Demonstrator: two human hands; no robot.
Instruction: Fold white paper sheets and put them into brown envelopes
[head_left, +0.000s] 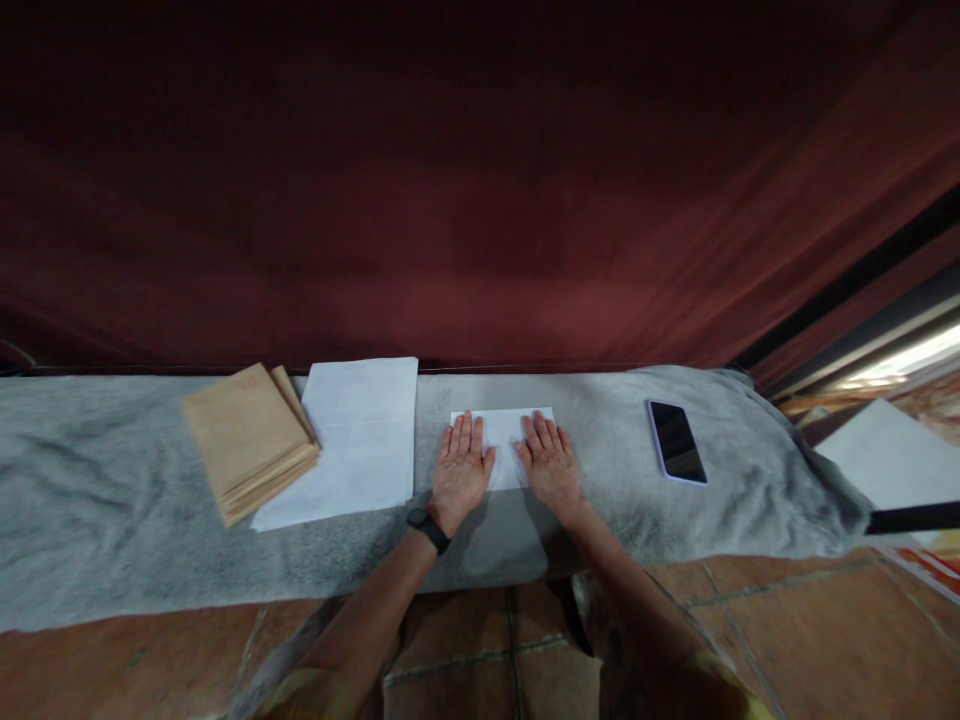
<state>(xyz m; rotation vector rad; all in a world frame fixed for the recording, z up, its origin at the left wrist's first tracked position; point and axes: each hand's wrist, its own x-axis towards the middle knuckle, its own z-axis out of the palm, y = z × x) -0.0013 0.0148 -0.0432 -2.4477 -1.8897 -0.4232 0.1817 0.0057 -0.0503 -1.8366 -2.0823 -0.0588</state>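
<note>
A small white folded sheet of paper (501, 432) lies flat in front of me on a grey board on the cloth. My left hand (460, 470) presses flat on its left part, fingers stretched forward, a dark watch (429, 530) on the wrist. On the right part rests my right hand (550, 465), also flat with the fingers extended. Both palms face down, with a strip of paper showing between the thumbs. Neither hand grips anything. Left of my hands is a stack of larger white sheets (364, 440).
Several brown paper envelopes (251, 435) overlap the white stack's left edge. A phone with a purple case (676, 442) lies to the right. Grey cloth (97, 500) covers the long narrow surface. Dark red fabric (480, 230) hangs behind it, and floor tiles (817, 620) show below.
</note>
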